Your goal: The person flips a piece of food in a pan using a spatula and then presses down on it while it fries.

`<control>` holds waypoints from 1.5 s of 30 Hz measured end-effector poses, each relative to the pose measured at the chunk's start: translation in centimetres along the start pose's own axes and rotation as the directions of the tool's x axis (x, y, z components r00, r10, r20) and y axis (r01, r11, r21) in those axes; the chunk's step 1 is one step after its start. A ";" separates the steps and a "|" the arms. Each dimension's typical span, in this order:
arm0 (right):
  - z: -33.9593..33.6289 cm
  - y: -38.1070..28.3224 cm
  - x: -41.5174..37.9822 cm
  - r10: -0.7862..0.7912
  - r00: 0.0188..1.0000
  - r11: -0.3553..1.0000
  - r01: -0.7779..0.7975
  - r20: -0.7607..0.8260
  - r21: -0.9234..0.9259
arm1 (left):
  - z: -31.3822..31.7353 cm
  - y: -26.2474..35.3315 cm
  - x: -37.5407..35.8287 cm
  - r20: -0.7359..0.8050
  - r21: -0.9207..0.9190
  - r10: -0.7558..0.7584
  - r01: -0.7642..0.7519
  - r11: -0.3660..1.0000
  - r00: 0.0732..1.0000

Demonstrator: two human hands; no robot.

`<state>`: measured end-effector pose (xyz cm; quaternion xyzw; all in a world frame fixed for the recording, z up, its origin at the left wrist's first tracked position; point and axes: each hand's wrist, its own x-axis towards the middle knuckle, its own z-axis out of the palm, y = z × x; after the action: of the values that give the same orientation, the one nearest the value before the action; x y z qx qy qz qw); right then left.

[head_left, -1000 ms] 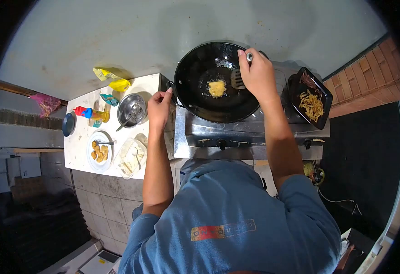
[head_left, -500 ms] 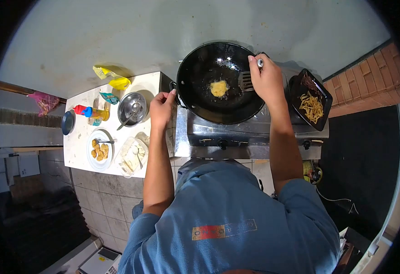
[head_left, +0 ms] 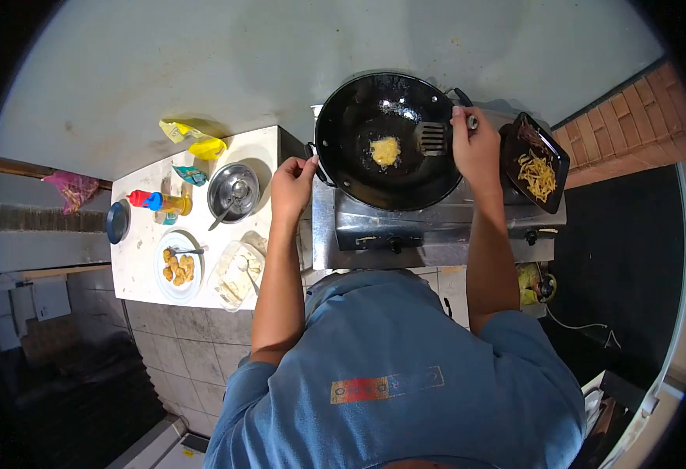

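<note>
A black wok sits on the steel gas stove. Near its middle a yellow piece of food lies in bubbling oil. My left hand is closed on the wok's left handle, with thumb and finger pinched there. At the wok's right rim my right hand grips the handle of a slotted spatula. The spatula's head is over the inside of the wok, to the right of the food and apart from it.
A black tray with fries stands right of the wok. On the white table at left are a metal bowl, a plate of browned pieces, a plastic tub and sauce bottles.
The spatula has shifted slightly right, away from the food, and its slotted face shows more. The camera view has shifted a little, moving the wok and stove right in the picture.
</note>
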<state>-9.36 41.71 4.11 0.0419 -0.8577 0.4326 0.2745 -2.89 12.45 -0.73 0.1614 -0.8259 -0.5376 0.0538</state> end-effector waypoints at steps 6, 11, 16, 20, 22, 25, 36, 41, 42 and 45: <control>0.3 -2.9 -0.9 0.101 0.995 0.966 -0.098 -0.002 0.240 | -0.2 -0.5 0.4 0.022 -0.016 0.034 -0.033 0.999 0.999; 0.1 -3.1 -1.2 0.006 0.997 1.000 -0.005 -0.073 0.009 | -0.2 -1.4 1.1 0.072 -0.016 0.022 -0.020 1.000 0.997; 0.8 -3.0 -1.4 -0.066 0.997 0.997 0.065 -0.035 -0.036 | -0.2 -1.7 1.2 0.095 -0.019 0.003 -0.001 1.000 0.996; 1.3 -3.4 -1.4 0.068 0.998 0.992 -0.069 0.006 0.102 | -0.1 -1.5 1.2 0.078 -0.016 0.035 -0.034 0.999 0.996; 1.1 -4.0 -1.5 0.067 0.997 0.985 -0.062 -0.024 0.159 | -0.2 -1.4 1.0 0.070 -0.006 0.050 -0.049 0.999 0.996; 1.3 -3.1 -1.4 -0.218 0.966 0.976 0.215 -0.139 -0.036 | -0.2 -1.4 0.9 0.076 -0.020 0.055 -0.054 0.998 0.996; 0.8 -3.3 -1.9 0.030 0.996 0.995 -0.022 -0.087 0.095 | 0.0 -1.1 0.7 0.025 0.056 0.105 -0.106 0.993 0.994; 0.2 -3.8 -2.0 -0.002 0.996 1.000 -0.001 -0.088 -0.029 | -0.2 -0.7 0.6 0.052 0.049 0.094 -0.097 0.994 0.994; 0.7 -3.4 -2.1 0.012 0.996 0.999 -0.014 -0.092 -0.031 | -0.3 -0.3 0.5 0.060 0.061 0.080 -0.083 0.995 0.995; 1.8 -2.9 -2.4 0.099 0.993 0.995 -0.097 -0.067 0.030 | -0.4 -0.3 0.6 0.058 0.084 0.070 -0.075 0.994 0.996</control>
<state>-7.24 38.11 4.08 -0.0115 -0.8430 0.4582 0.2815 -3.26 11.85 -0.85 0.1187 -0.8548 -0.5033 0.0437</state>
